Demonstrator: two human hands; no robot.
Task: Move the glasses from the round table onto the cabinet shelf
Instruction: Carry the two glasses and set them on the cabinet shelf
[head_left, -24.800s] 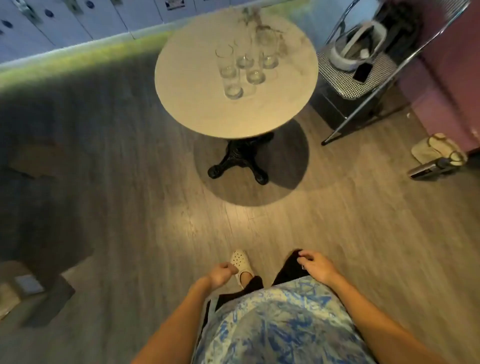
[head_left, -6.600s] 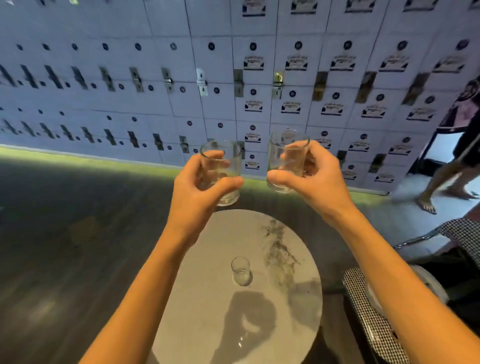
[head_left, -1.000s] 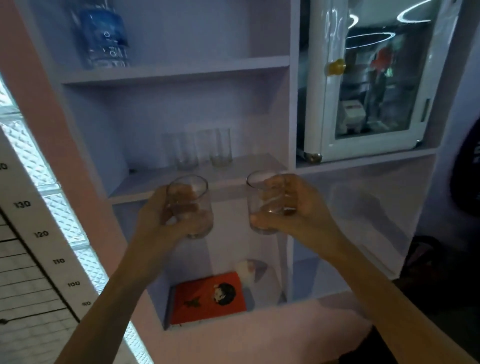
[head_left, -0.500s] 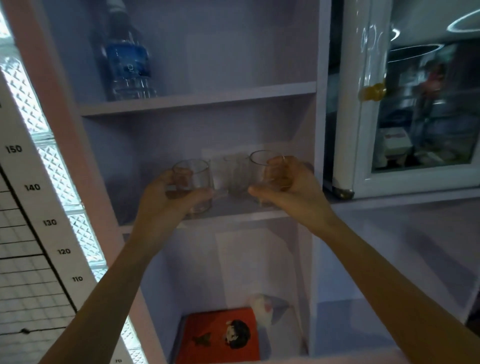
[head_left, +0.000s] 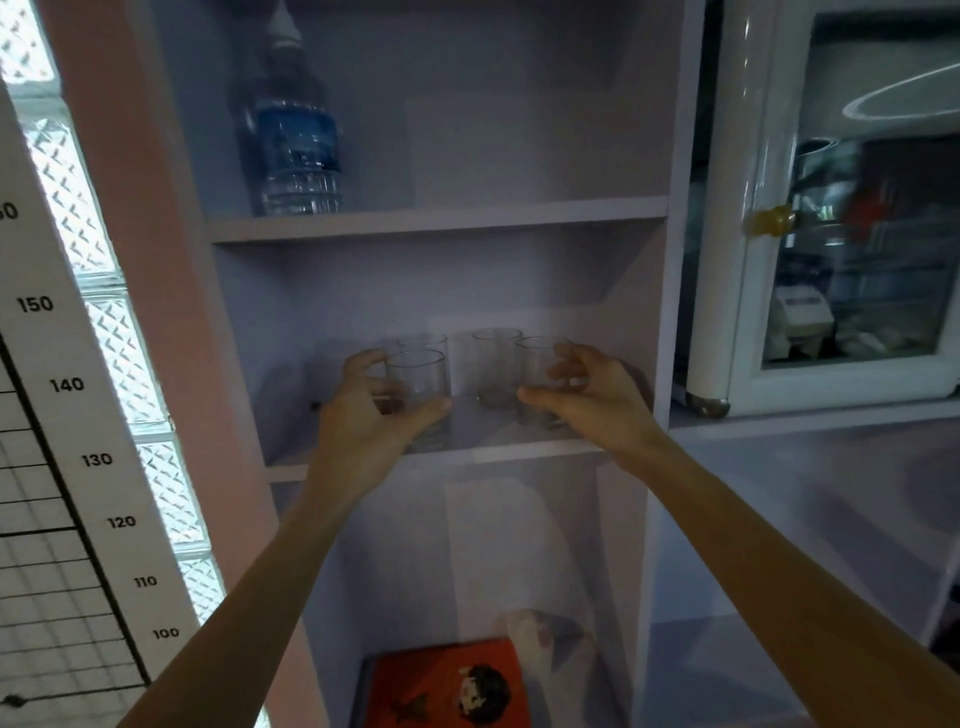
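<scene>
Both hands reach into the middle compartment of the cabinet (head_left: 670, 260). The left hand (head_left: 374, 415) is curled around the left front glass (head_left: 418, 395), with the thumb in front of it and the fingers behind; the glass stands upright on the shelf (head_left: 493, 447), close to its front edge. I cannot tell if the hand presses the glass or only surrounds it loosely. The right hand (head_left: 592, 400) is at the right front glass (head_left: 543, 379), which also stands upright on the shelf. Here the thumb lies low in front of the glass and the fingers are spread at its right side, so the hand looks partly open; if the fingers touch the glass I cannot tell.

Two more glasses stand further back on the same shelf: the left back glass (head_left: 423, 343), mostly hidden behind the left front one, and the right back glass (head_left: 496, 364), between the two front glasses. All four glasses are clear and look empty.

On the shelf above stands a water bottle (head_left: 293, 140) with a blue label, at the left side. In the lower compartment lies an orange book (head_left: 447, 686), and a small pale object (head_left: 535, 639) is beside it, too blurred to name. At the right of the cabinet is a white glass door (head_left: 852, 208) with a yellow knob (head_left: 769, 221). At the left, a white height scale (head_left: 67, 467) with numbers is on the wall
</scene>
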